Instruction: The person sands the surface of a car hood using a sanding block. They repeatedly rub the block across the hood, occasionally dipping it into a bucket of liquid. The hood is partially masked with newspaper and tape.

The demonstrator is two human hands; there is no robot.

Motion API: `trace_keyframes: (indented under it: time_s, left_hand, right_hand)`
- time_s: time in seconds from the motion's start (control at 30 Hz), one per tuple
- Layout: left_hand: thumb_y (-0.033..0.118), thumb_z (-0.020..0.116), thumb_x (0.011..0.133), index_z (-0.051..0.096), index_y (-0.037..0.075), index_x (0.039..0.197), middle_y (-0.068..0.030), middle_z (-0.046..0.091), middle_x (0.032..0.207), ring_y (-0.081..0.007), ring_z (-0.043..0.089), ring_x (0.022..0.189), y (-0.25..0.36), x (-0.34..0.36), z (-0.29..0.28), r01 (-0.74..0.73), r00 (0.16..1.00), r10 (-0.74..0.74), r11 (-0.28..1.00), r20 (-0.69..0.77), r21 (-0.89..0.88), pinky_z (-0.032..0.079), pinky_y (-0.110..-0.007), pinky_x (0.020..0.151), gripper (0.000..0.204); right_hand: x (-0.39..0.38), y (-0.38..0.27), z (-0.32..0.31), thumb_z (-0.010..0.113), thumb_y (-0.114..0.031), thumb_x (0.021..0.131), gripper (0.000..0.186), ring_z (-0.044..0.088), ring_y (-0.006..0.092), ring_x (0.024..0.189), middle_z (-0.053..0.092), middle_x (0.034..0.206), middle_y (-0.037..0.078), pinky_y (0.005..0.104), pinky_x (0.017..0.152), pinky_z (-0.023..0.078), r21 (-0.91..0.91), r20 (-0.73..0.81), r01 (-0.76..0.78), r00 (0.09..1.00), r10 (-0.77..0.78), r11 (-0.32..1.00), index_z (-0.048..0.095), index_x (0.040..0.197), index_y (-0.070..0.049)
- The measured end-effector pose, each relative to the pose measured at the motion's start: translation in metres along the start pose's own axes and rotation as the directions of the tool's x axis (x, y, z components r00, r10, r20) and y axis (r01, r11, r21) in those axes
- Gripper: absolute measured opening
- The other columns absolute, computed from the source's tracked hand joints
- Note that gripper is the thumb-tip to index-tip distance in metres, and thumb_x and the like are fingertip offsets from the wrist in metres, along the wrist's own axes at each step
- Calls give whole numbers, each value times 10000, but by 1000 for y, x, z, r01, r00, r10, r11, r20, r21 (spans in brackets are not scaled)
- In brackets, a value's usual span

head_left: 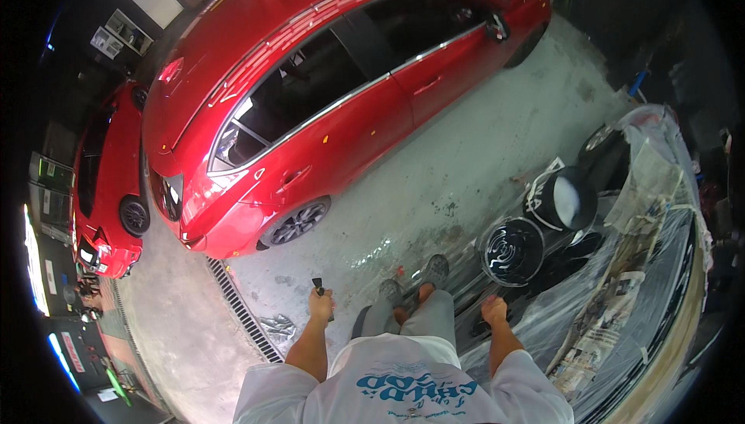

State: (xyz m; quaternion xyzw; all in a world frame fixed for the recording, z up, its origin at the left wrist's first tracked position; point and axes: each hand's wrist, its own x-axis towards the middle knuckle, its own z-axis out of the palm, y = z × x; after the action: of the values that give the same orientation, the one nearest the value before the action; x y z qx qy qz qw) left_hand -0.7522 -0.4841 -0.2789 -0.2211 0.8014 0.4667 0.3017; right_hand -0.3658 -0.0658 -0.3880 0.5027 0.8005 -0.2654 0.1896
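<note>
My left hand [320, 305] is closed round a small hand tool [317, 283] with a flared black head. The tool's head sticks up past my fingers, and a dark greenish end shows below them; its exact kind I cannot make out. My right hand [494, 311] is curled closed, and whether anything is in it is hidden. Just beyond that hand stands a black bucket [492, 262] of dark, rippling liquid. Touching it or close behind is a second black bucket [541, 197], with white marking on its side and a whitish content.
A red car [372, 125] with small yellow tape marks fills the far side. Another red car [110, 183] stands at left. Plastic sheeting and paper [613, 307] cover a vehicle at right. A drain grate [237, 304] crosses the wet grey floor [434, 183].
</note>
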Motion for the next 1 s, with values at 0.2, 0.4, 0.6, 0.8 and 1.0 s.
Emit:
trace_keyframes:
  time_s: [0.2, 0.4, 0.6, 0.8, 1.0]
  left_hand:
    - [108, 666, 931, 555, 44, 1025, -26, 552, 691, -128, 537, 518, -48, 72, 17, -191, 973, 220, 933, -65, 305, 463, -301, 462, 160]
    - [175, 697, 921, 614, -42, 1120, -97, 629, 794, -179, 619, 610, -41, 171, 88, -369, 921, 385, 828, 50, 423, 519, -341, 540, 306]
    - [196, 686, 935, 619, -55, 1234, -96, 644, 822, -137, 592, 595, 19, 238, 249, -522, 852, 481, 801, 205, 292, 500, -318, 557, 396]
    - [264, 709, 923, 636, -26, 1292, -243, 742, 1057, -387, 720, 1008, 131, 246, 471, -816, 576, 604, 467, 551, 341, 548, -442, 857, 476]
    - [381, 721, 943, 651, -40, 1254, -172, 655, 829, -266, 632, 744, 273, 246, 570, -899, 399, 395, -7, 828, 437, 514, -427, 731, 528]
  right_hand:
    - [96, -11, 26, 662, -297, 919, 519, 631, 519, 1146, 646, 1267, 319, 540, 978, 523, 140, -235, 25, 972, 9, 990, 622, 1322, 29]
    - [178, -15, 58, 665, -379, 966, 581, 634, 449, 1189, 645, 1307, 256, 536, 1002, 504, -27, -304, -29, 952, 19, 999, 588, 1381, 19]
    - [222, -2, 87, 648, -385, 992, 464, 700, 447, 1051, 721, 1108, 264, 500, 924, 556, 68, -157, -129, 978, 138, 989, 692, 1204, 25]
    - [221, -1, 94, 684, -280, 960, 238, 716, 391, 887, 715, 924, 162, 506, 786, 576, -33, -285, -130, 951, 116, 991, 676, 929, -44]
    - [221, -8, 101, 760, -246, 864, 205, 700, 348, 858, 690, 868, 110, 484, 731, 574, -28, -320, -83, 945, 70, 996, 649, 858, -73]
